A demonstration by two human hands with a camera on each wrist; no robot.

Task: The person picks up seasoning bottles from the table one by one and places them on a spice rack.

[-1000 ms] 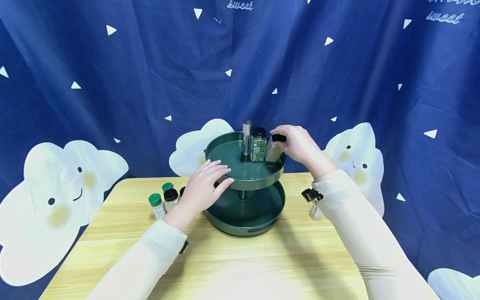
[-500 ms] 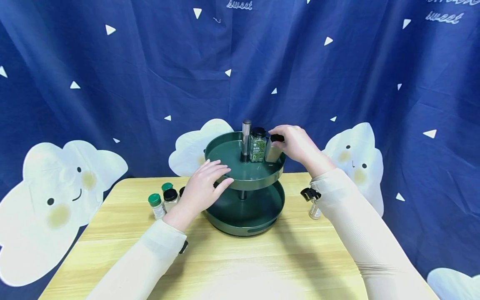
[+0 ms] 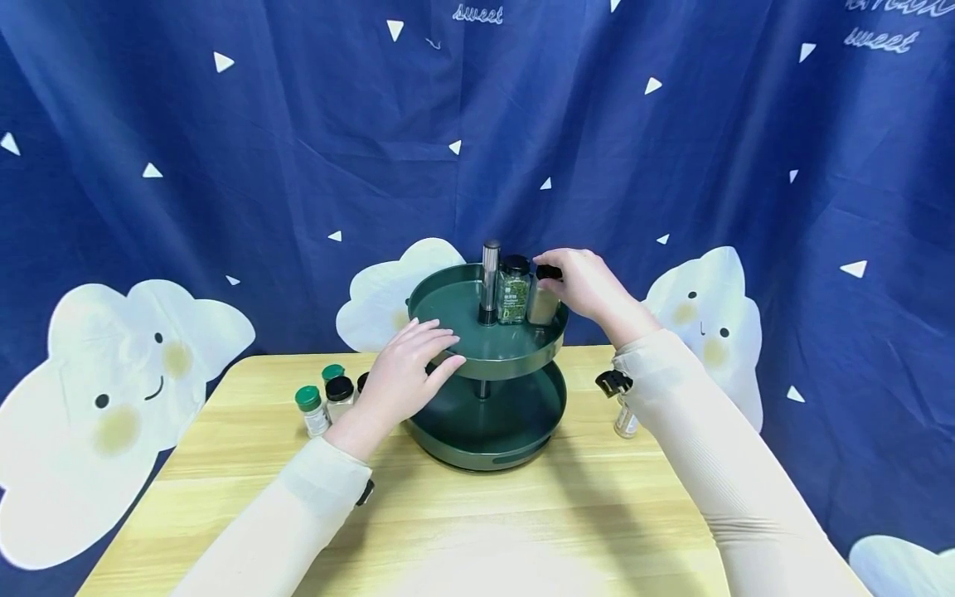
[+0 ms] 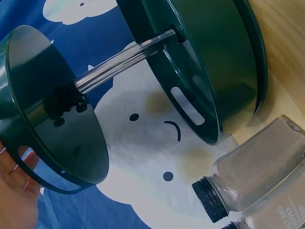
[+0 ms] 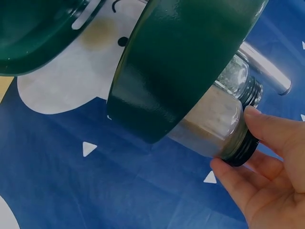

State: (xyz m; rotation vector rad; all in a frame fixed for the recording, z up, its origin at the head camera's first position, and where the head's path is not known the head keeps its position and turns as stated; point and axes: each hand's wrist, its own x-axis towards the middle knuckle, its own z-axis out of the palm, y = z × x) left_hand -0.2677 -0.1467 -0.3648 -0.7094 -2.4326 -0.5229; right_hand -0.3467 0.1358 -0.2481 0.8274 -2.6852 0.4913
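Observation:
My right hand pinches the black lid of a spice jar filled with pale brown powder. This jar stands on the upper tier of a dark green two-tier turntable rack, next to a jar of green herbs with a black lid. In the right wrist view the thumb and fingers are round the lid, and the tier wall hides the jar's base. My left hand has its fingers extended at the upper tier's left rim; in the left wrist view its fingers show through the slot in the tier wall.
Several jars with green lids and black lids stand on the wooden table at the left, partly behind the left arm. A small jar is by the right wrist. The rack's lower tier sits below; a blue curtain hangs behind.
The powder jar in my right hand has gone from tilted to nearly upright, shifting slightly left toward the herb jar. My left hand has stayed at the rim.

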